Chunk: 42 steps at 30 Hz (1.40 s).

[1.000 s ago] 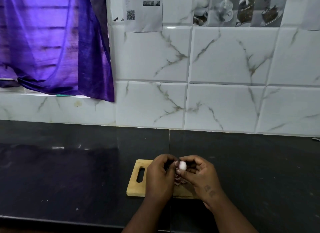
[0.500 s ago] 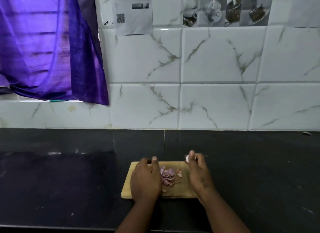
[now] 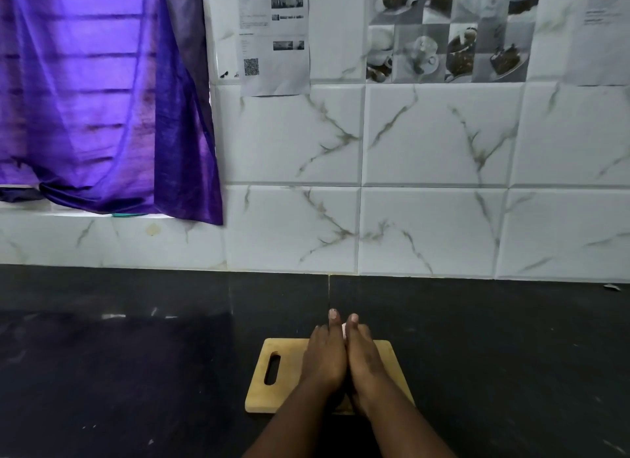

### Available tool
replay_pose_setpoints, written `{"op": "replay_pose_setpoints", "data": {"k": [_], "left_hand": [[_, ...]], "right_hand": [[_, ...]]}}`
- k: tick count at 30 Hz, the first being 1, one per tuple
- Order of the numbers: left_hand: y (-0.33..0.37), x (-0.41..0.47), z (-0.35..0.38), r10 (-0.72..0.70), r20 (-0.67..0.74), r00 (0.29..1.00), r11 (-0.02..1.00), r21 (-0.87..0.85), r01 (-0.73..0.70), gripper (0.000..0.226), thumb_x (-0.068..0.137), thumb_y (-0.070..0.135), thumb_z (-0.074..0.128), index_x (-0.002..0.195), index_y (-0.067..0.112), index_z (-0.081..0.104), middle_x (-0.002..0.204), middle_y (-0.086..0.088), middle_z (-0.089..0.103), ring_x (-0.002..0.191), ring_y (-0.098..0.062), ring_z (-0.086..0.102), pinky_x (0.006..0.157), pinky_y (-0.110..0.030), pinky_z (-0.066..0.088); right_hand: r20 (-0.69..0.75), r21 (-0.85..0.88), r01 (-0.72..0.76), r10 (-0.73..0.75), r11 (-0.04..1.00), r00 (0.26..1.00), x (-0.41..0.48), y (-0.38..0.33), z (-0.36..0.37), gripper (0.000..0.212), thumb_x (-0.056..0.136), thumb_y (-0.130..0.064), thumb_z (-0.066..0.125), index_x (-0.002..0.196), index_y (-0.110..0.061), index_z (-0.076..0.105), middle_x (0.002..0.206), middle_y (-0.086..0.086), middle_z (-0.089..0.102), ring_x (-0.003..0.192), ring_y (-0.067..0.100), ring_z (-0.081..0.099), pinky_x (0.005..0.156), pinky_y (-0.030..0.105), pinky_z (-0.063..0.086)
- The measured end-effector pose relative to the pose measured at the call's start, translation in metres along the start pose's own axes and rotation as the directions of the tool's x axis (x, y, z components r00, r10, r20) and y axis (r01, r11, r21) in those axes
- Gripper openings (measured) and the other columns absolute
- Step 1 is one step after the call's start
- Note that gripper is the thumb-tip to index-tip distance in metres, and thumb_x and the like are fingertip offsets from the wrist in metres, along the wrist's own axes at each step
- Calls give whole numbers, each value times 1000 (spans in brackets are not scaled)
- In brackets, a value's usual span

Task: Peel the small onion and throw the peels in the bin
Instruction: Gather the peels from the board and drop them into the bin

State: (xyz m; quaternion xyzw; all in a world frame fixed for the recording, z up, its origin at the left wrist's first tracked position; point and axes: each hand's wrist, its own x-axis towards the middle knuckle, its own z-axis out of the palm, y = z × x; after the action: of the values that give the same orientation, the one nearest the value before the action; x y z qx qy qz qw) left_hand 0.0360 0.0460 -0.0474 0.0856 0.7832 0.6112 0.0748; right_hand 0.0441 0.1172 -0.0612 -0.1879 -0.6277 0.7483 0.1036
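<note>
My left hand (image 3: pixel 324 362) and my right hand (image 3: pixel 363 362) lie side by side, edges touching, over the middle of the wooden cutting board (image 3: pixel 269 393). Their fingers point away from me past the board's far edge. A pale sliver of the peeled small onion (image 3: pixel 344 332) shows between the two hands near the fingertips, against my right hand. The purple onion peels are hidden under my hands. No bin is in view.
The board lies on a dark stone counter (image 3: pixel 136 372) that runs left and right. A white marbled tile wall (image 3: pixel 426 225) backs the counter. A purple curtain (image 3: pixel 102 116) hangs at the upper left, with papers taped on the wall above.
My hands were apart with the peel pile showing between them. They have come together over the pile and cover it. The view has tilted upward.
</note>
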Motion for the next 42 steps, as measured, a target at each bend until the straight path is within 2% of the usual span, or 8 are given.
{"op": "replay_pose_setpoints", "data": {"k": [6,10,18,21,26,35,39,42], "left_hand": [[8,-24,0,-135,-90,987,882,-464,78,48,109,53,30,101,26,69,99,0,76,98,-16,70,86,-37,54],[0,-16,-11,-285,-62,956,626,-768,137,32,109,27,47,120,7,70,114,-13,75,104,-28,73,92,-42,58],[10,-42,-35,-265,-34,964,258,-965,37,53,112,38,32,128,-2,64,129,-18,68,124,-41,64,111,-52,47],[14,-63,-63,-231,-85,969,228,-973,-31,53,113,38,29,121,-1,65,121,-16,69,110,-36,67,93,-47,54],[-9,-123,-139,-253,-139,958,189,-978,-92,51,113,36,24,107,6,65,115,-11,67,100,-24,65,103,-43,43],[-132,-267,-283,-472,-364,803,96,-927,-363,51,111,35,31,95,0,64,84,-16,73,75,-31,76,66,-44,64],[-230,-313,-327,-618,-379,689,93,-905,-414,52,112,36,29,101,-1,63,112,-21,67,96,-35,66,99,-57,54],[-298,-335,-350,-707,-360,609,101,-903,-418,53,113,36,25,105,0,63,139,-23,58,96,-30,65,86,-46,59]], "right_hand": [[-40,271,-122,137,955,990,-22,-8,10,57,105,-55,38,118,-8,67,110,19,77,102,32,72,84,42,56],[82,571,-214,204,793,976,-24,-4,16,75,104,-58,36,129,8,59,121,31,71,115,39,68,102,50,50],[143,738,-166,89,654,986,-51,-7,31,76,104,-60,31,133,5,57,125,24,65,113,35,62,111,49,36],[182,770,-168,40,616,983,-78,-11,55,76,103,-61,32,133,3,59,133,24,65,121,36,60,118,50,33],[293,764,-256,35,593,955,-153,1,123,74,103,-59,32,131,5,58,133,23,65,125,34,58,112,46,39],[582,576,-542,159,613,798,-281,150,254,76,80,-65,61,121,0,64,111,22,77,102,32,75,106,51,51],[591,365,-711,440,601,676,-327,234,298,74,100,-63,36,127,3,59,143,20,59,111,32,67,114,49,34],[564,247,-780,570,574,598,-352,281,324,70,102,-62,31,112,0,62,156,21,47,141,33,47,119,48,29]]}}
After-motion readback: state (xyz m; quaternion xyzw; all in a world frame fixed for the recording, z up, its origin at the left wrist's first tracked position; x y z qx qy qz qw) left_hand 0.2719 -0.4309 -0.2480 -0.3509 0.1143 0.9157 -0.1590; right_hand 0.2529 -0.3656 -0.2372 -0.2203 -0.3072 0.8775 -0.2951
